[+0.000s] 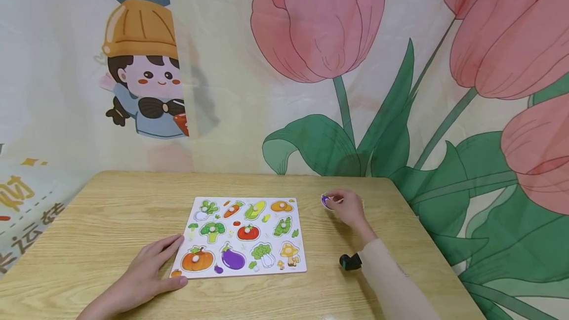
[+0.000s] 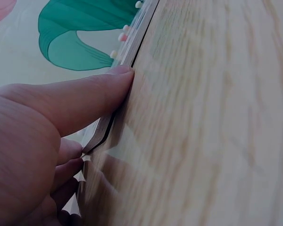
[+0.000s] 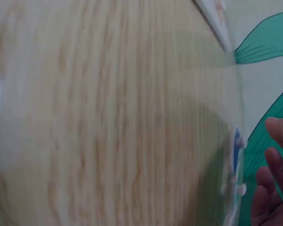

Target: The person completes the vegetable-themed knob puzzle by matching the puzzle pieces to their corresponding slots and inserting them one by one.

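Observation:
A white vegetable puzzle board point(image 1: 242, 273) lies flat on the table. Small knobs stand on several of its pieces; the eggplant, leafy green and mushroom spots show no knob. My left hand point(image 1: 144, 273) rests at the board's near left corner, thumb along the front edge and fingers against the left side. The left wrist view shows that thumb point(image 2: 94, 94) touching the board's edge point(image 2: 104, 125). Right of the board, my right hand point(image 1: 348, 206) is over a purple eggplant piece point(image 1: 326, 202). In the right wrist view its fingers point(image 3: 277, 162) appear apart from the knobbed piece point(image 3: 236, 150).
A yellowish edge of another piece point(image 1: 363, 204) peeks out beside the right hand. The wooden table point(image 1: 111, 211) reaches back to a printed curtain with tulips point(image 1: 329, 23). A black device point(image 1: 351, 262) sits on the right wrist.

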Motion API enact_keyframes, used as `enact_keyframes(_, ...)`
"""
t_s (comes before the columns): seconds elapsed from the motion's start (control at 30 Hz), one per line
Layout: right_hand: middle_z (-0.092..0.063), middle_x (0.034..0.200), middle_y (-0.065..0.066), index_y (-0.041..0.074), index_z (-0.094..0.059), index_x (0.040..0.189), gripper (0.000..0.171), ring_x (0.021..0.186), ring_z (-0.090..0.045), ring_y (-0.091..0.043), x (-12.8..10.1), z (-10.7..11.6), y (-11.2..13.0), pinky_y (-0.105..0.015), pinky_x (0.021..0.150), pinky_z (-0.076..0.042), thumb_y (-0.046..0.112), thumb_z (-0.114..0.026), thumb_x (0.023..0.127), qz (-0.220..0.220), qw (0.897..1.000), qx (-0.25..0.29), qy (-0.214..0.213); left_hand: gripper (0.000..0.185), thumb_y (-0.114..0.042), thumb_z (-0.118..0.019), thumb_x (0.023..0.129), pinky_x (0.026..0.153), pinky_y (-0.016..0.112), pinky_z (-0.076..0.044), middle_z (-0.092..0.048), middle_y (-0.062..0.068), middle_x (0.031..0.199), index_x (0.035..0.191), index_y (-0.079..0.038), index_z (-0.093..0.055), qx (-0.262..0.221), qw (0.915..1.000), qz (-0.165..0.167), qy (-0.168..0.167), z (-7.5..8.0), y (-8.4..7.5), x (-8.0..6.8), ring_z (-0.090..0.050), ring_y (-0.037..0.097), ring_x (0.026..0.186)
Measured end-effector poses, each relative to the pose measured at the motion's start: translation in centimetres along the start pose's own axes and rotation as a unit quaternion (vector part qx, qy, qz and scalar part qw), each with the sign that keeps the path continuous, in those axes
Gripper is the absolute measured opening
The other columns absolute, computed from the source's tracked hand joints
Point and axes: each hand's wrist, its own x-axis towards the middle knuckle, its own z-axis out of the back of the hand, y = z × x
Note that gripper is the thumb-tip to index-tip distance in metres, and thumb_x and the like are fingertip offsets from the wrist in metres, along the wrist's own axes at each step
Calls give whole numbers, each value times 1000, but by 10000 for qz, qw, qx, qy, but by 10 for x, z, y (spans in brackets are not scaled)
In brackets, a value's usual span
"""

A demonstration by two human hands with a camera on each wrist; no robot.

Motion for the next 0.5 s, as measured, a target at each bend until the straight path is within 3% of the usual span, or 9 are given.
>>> enact_keyframes(0.23, -72, 97, -7, 5, -80, 117, 24, 91, -62, -23, 6, -6, -14, -40, 85, -49, 18, -81, 96, -125, 9997, -199, 7, 97, -45, -90, 82, 103, 67, -36, -47, 22, 156, 155, 4, -50, -28, 9999, 78, 116, 2, -4, 0, -39, 48, 138)
enact_keyframes(0.5, -71, 100, -9, 6, -80, 120, 26, 89, -57, -24, 8, -14, -20, -34, 77, -46, 20, -78, 99, -469, 9989, -16, 26, 97, -46, -90, 81, 103, 67, -36, -48, 21, 156, 155, 3, -50, -4, 9999, 67, 78, 1, -1, 0, -39, 47, 138)
